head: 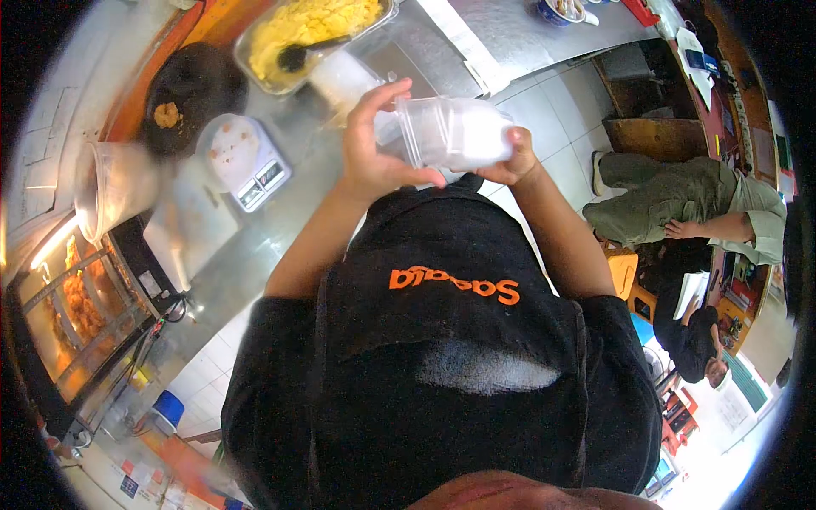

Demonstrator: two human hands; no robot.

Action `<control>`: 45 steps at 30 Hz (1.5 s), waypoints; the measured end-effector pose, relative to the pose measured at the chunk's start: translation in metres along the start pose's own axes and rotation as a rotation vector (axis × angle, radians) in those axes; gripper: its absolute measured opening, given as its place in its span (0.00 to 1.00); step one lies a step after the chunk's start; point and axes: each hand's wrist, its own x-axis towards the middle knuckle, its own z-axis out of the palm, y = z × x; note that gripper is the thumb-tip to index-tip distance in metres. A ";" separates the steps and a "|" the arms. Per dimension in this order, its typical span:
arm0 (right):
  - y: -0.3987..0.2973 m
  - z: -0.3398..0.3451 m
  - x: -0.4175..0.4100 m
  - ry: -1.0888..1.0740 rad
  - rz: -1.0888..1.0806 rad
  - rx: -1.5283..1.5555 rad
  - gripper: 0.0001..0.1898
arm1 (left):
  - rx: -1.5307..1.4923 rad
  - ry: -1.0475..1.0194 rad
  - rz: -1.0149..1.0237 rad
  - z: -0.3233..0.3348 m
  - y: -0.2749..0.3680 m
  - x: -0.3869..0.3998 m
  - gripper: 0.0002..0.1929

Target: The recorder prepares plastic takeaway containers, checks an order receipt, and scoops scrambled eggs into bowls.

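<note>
A stack of clear plastic cups or tubs (456,131) lies sideways in the air in front of my chest, its rims facing left. My left hand (382,137) curves around the rim end, thumb below and fingers above. At the base end, my right hand (510,159) holds the stack from below and the side. Beyond my left hand, a blurred white plastic bag or wrap (344,80) sits on the steel counter (255,245). Left of that hand stands a white digital kitchen scale (245,162) with crumbs on its plate.
A clear tray of yellow food (319,38) holds a black spoon (293,57). On the left are a dark round pan (197,95), a clear plastic bucket (115,188) and a lit food warmer (80,306). Two people (669,197) are off to the right.
</note>
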 end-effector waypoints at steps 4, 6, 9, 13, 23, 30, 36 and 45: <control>-0.015 0.057 -0.026 -0.062 -0.050 -0.113 0.56 | -0.046 -0.103 0.203 -0.005 0.037 0.026 0.54; -0.023 0.063 -0.040 -0.108 0.020 -0.263 0.56 | -0.251 -0.289 0.158 -0.007 0.059 0.037 0.52; -0.027 0.086 -0.060 -0.124 0.005 -0.317 0.55 | -0.243 -0.594 0.134 -0.011 0.082 0.060 0.48; -0.030 0.106 -0.079 -0.111 -0.036 -0.359 0.56 | -0.196 -0.895 0.221 0.005 0.094 0.075 0.44; -0.054 0.078 -0.120 0.235 -0.603 -0.750 0.58 | -0.310 -0.486 -0.273 0.107 0.116 0.053 0.61; -0.148 0.038 -0.196 0.345 -0.672 -1.209 0.41 | -0.150 -0.839 -0.582 0.165 0.133 0.098 0.52; -0.212 0.045 -0.234 0.020 -0.493 -1.280 0.08 | 0.037 -1.186 -0.357 0.236 0.137 0.119 0.55; -0.240 0.006 -0.264 0.004 -0.199 -1.150 0.05 | 0.305 -1.238 -0.429 0.305 0.135 0.126 0.44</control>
